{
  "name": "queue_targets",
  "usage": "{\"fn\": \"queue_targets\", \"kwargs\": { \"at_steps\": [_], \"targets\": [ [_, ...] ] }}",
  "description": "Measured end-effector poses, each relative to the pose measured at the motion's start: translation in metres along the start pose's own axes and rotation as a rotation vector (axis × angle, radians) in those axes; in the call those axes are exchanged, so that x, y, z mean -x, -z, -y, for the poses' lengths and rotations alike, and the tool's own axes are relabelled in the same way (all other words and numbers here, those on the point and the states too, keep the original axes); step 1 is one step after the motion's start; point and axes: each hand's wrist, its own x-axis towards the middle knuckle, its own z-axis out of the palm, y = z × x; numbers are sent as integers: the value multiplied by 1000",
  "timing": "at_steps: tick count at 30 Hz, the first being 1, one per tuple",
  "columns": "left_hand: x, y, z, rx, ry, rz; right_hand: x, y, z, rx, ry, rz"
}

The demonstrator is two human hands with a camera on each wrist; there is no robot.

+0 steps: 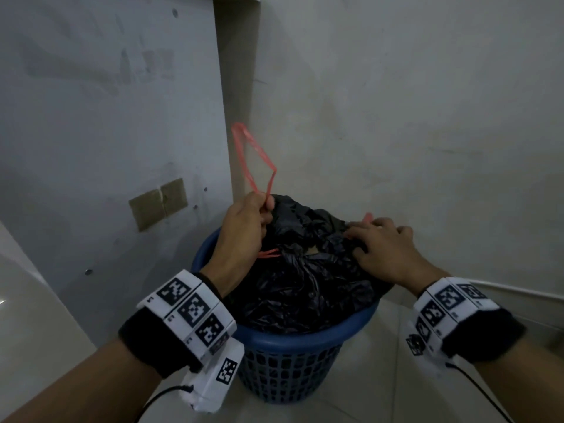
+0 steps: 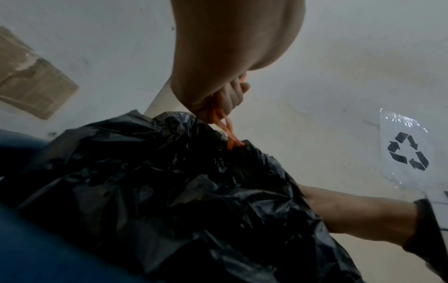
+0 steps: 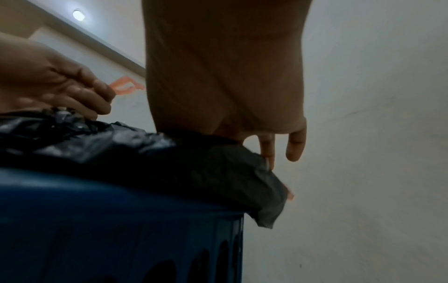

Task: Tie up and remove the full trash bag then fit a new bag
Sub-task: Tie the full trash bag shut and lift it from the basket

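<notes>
A blue slotted bin (image 1: 290, 358) stands on the tiled floor (image 1: 396, 392) in a corner of pale walls. A crumpled black trash bag (image 1: 299, 282) fills it and spills over the rim. The left hand (image 1: 244, 230) curls its fingers (image 2: 230, 95) around the red drawstring (image 1: 253, 157), whose loop rises above the bag. The right hand (image 1: 384, 248) rests on the bag's far side with fingers (image 3: 294, 145) spread, holding nothing.

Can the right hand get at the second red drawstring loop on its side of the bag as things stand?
Probably yes. The right hand rests on the black bag with a bit of red drawstring poking up just past its fingertips; nothing lies between. The left hand holds its own loop clear.
</notes>
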Motion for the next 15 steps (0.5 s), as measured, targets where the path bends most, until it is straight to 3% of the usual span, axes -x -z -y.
{"fn": "queue_targets", "kwargs": {
  "at_steps": [6,11,15],
  "targets": [
    [-6,-1,5,-253,-207,10,10,20,-8,-120,18,-204],
    [-9,-10,6,-355,-248,-11,20,49,0,-456,77,-199],
    [-7,-20,3,-318,-280,6,31,72,18,-541,221,-189]
  ]
}}
